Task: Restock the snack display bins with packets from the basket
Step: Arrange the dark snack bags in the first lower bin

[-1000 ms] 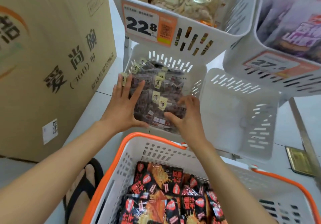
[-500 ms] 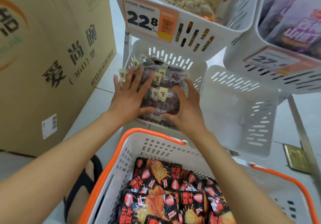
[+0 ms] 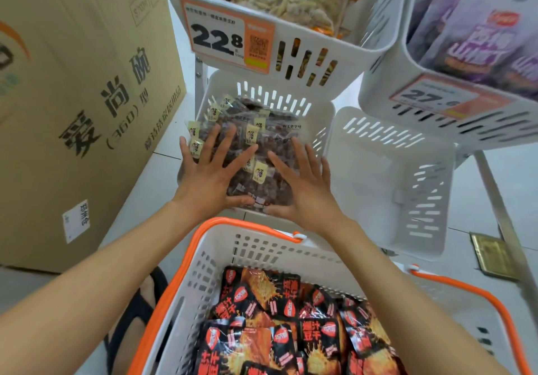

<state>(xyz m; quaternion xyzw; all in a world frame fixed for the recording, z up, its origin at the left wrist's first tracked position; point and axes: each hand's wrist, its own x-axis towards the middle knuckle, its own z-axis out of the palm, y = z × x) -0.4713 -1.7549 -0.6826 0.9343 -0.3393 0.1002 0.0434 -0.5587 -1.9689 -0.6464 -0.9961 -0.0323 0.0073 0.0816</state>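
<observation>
The left hand (image 3: 209, 176) and right hand (image 3: 302, 188) press flat, fingers spread, gripping nothing, on dark packets (image 3: 262, 147) heaped in the far left bin (image 3: 320, 118). Pushed unevenly, the heap could spill over the bin's near rim toward the basket (image 3: 203, 258).

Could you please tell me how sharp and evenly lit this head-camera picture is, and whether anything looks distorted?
Head view: light is bright and even, with soft shadows; the price tag reading 22.8 is crisp, while the purple packets at upper right are smeared; wide-angle bending tilts the cardboard box; faint glare on the red-black packets in the basket.
</observation>
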